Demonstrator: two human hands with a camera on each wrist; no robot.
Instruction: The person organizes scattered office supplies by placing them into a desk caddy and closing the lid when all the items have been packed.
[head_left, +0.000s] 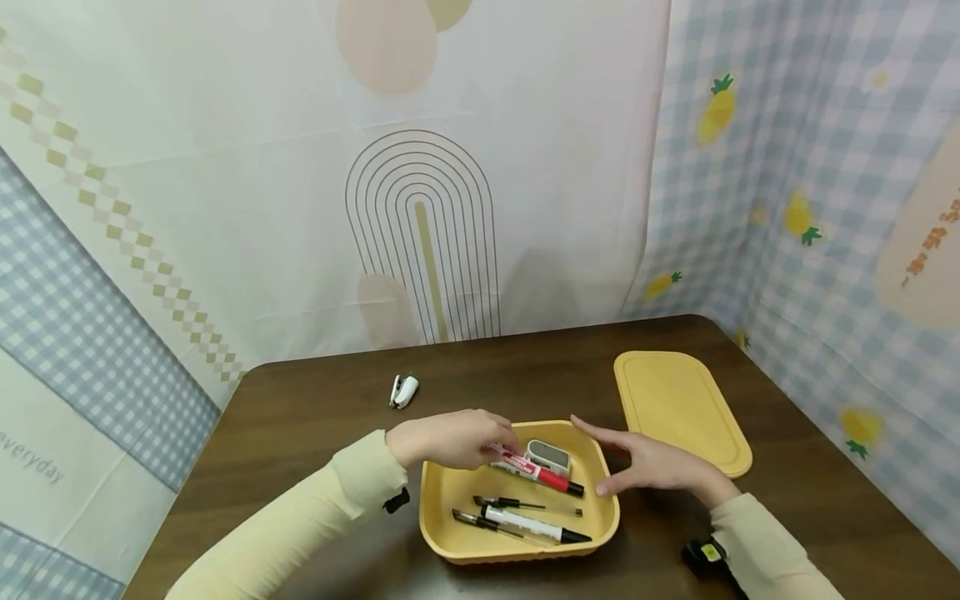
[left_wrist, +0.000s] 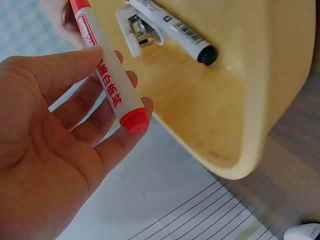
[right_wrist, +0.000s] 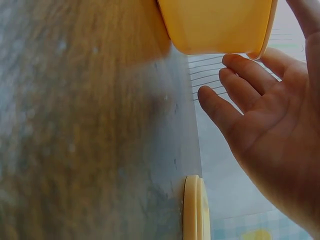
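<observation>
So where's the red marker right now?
In the head view, the red marker is just right of centre, held by the left hand over the yellow container, beside a grey-topped white object.

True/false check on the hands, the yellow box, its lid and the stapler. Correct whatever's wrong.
1. The left hand pinches a red-and-white marker. True.
2. The yellow lid is on the yellow box. False: it lies on the table, to the right of the box.
3. The white stapler is outside the box. True.
4. The right hand grips the stapler. False: it is at the box's right rim, fingers spread; the stapler lies beyond the box.
5. The white marker nearest the box's front wall has a black end. True.
</observation>
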